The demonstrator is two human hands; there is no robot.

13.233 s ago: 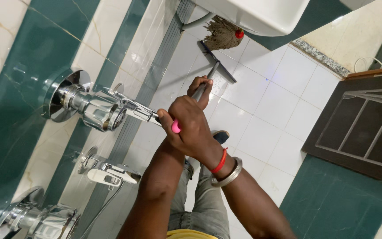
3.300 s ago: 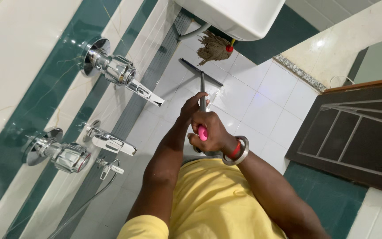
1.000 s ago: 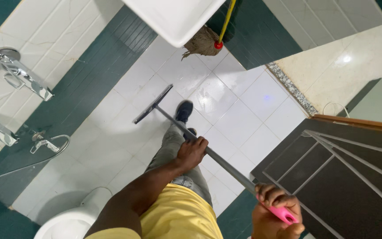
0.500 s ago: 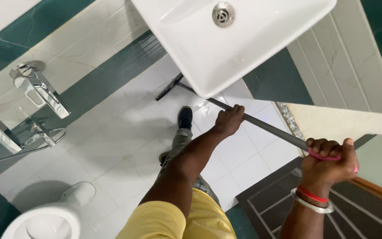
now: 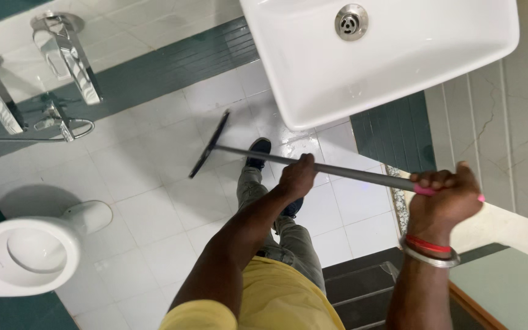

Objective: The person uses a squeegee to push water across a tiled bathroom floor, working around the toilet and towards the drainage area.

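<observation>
Grey pole, wet white tiles: a floor squeegee in two hands

Grey metal runs the length of the squeegee [image 5: 313,166], whose dark blade lies on the white floor tiles [image 5: 154,208] between the basin and the wall taps. The left hand [image 5: 297,177] is wrapped around the middle of the pole; the right hand [image 5: 444,198] is clenched on the pink grip at its end, with a red band and a metal bangle on the wrist.

In my judgement the stroke goes best with the blade kept flat and pressed evenly, the left hand steering and the right hand driving, in overlapping passes across the wet patch beside the shoe [image 5: 256,153].

Counted: one squeegee, one white basin [image 5: 398,67] with one drain, one toilet bowl [image 5: 22,256], two large chrome taps [image 5: 68,52] plus a smaller hose fitting, and two hands on the pole
</observation>
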